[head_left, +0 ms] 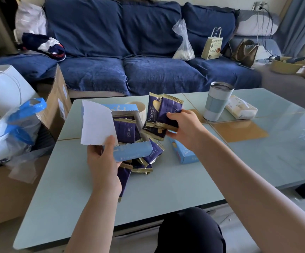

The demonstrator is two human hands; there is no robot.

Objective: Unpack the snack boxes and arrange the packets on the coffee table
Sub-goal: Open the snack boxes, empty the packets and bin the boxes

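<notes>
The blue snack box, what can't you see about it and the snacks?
- Open box, head view: remaining packet count hidden by flap and left hand.
- Packet pile: partly beneath the box.
- Second box: partly behind right hand, which holds packets.

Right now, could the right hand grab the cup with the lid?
Probably not yet. The right hand already grips a bunch of packets, so it is full. The cup stands close by on the table, with nothing between them.

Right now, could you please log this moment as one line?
left hand: holds open snack box | right hand: grips packets above coffee table | loose packets beneath box
</notes>
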